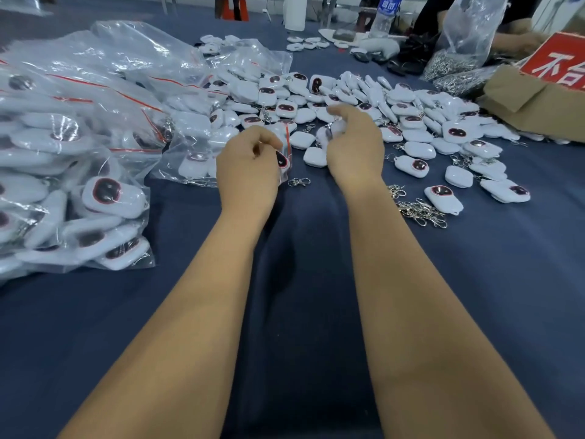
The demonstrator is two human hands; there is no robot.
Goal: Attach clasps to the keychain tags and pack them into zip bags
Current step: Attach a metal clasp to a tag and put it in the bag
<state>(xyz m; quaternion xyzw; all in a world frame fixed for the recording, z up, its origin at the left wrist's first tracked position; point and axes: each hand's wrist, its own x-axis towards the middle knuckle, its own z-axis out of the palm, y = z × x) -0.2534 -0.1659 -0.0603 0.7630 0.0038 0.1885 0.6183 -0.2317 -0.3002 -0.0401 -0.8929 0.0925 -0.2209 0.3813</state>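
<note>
blue cloth (300, 280) is carrying loose tags (414, 122) | i'm seeing left hand (245, 166) pinching a bagged tag (282, 160) | right hand (354, 144) is curling round a tag (329, 131) | packed bags (79, 137) are lying left

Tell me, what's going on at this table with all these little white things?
A person is packing white keychain tags into small zip bags. The left hand pinches a small bag with a tag in it, and the right hand holds another tag. Filled bags are piled to the left, loose tags cover the blue cloth, and spare metal clasps lie to the right.
</note>
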